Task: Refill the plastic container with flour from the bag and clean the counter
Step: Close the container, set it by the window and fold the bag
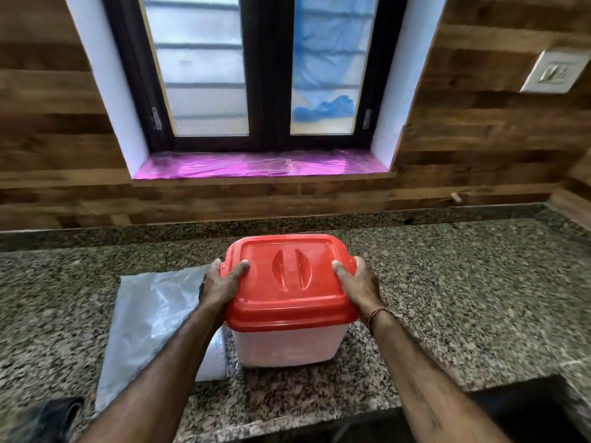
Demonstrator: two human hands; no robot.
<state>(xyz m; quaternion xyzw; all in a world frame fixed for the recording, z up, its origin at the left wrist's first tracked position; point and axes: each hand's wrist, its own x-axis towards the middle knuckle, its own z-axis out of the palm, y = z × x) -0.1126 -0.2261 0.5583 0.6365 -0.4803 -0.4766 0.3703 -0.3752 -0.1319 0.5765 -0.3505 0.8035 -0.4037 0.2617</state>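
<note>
Granite counter (447, 298) below a window (265, 75) carries the plastic container (287, 343) near its front edge, red lid (287, 298) on. The left hand (220, 286) and right hand (358, 286) grip opposite lid sides. A flattened plastic bag (150, 314) lies just beside it, leftward.

dbl window (268, 75), pink sill (256, 166), wall switch (555, 71)
</note>
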